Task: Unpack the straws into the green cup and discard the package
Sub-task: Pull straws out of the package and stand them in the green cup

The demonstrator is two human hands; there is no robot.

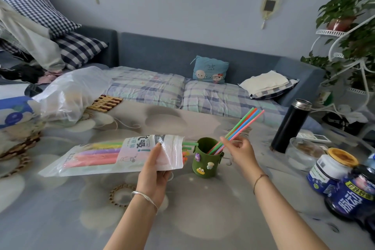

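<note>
Table (182, 219), right fingers (229, 144) pinching straws (241, 126)

Two bare forearms are entering from the bottom of the frame, without sleeves. The left hand (154, 170) is wearing a thin silver bangle (144, 197) at the wrist. The right hand (240, 151) is wearing a thin dark cord bracelet (259, 180).

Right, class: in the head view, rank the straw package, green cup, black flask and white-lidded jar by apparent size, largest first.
1. straw package
2. black flask
3. green cup and white-lidded jar: look alike, and the jar is partly hidden, so unranked.
</note>
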